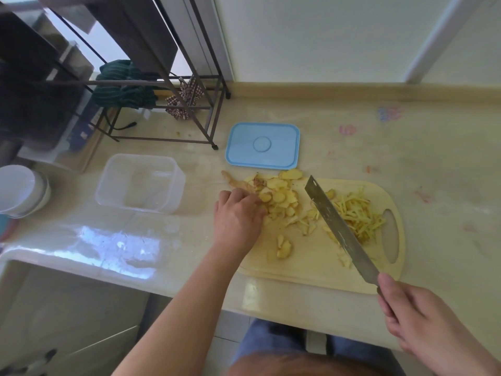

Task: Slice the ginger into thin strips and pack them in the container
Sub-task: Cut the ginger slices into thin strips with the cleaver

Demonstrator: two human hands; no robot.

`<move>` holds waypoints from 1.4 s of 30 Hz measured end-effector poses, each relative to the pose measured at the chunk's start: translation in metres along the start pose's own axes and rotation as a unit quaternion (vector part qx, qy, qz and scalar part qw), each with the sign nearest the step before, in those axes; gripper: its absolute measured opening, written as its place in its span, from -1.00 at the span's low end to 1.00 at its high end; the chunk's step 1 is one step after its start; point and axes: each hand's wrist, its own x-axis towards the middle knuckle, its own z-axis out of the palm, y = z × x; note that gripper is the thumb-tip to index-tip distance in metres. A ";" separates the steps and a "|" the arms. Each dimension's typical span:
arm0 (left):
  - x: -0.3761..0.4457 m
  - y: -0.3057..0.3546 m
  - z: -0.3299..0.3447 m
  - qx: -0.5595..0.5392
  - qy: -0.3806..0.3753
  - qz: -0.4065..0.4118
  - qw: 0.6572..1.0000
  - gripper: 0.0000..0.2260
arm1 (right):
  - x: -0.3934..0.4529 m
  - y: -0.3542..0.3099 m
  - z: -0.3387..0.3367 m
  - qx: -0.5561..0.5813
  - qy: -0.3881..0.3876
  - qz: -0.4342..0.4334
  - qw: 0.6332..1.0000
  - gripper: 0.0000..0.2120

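We took the pale yellow plastic cutting board [311, 256] as our landmark. On its left half lay a heap of round yellow ginger slices [279, 194], and our left hand [237, 213] rested on that heap's left edge, fingers curled down onto the slices. A pile of thin ginger strips [357, 213] lay on the board's right half, beside its oval handle hole. Between the two piles our long steel cleaver [339, 226] slanted across the board; whether its edge touched the board we could not tell. Our right hand [414, 318] gripped its handle off the board's near right corner, fingers wrapped around it. A few loose slices [284, 246] sat near the board's middle. Left of the board stood the clear rectangular plastic container [141, 183], uncovered; its light blue rectangular lid [263, 145] lay flat just behind the board. Farther behind and left stood a dark metal rack [173, 85] with a green striped cloth [122, 85], and far left a stack of white bowls [21, 191].
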 end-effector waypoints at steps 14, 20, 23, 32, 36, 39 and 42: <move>0.002 0.010 -0.008 0.046 -0.051 0.003 0.998 -0.68 | -0.002 0.004 0.002 -0.003 0.003 -0.014 1.000 -0.29; 0.004 0.013 -0.022 0.083 -0.131 -0.027 0.988 -0.81 | -0.003 0.007 0.003 0.002 -0.001 -0.016 1.000 -0.33; -0.009 0.012 -0.033 -0.022 -0.112 -0.092 0.989 -0.86 | -0.003 0.009 0.002 0.001 0.003 -0.018 1.000 -0.31; -0.064 0.029 -0.020 0.018 -0.046 -0.033 0.998 -0.83 | -0.004 0.010 0.005 0.001 0.003 -0.023 1.000 -0.32; -0.079 0.045 -0.011 0.070 -0.085 -0.016 0.994 -0.77 | -0.005 0.008 0.007 0.002 0.008 -0.025 1.000 -0.31; -0.081 0.049 -0.005 0.072 -0.076 -0.041 0.994 -0.84 | -0.005 0.008 0.007 0.002 0.013 -0.031 0.999 -0.33; -0.078 0.055 -0.010 0.009 -0.100 -0.135 0.986 -0.81 | -0.006 0.009 0.007 0.004 0.018 -0.025 1.000 -0.31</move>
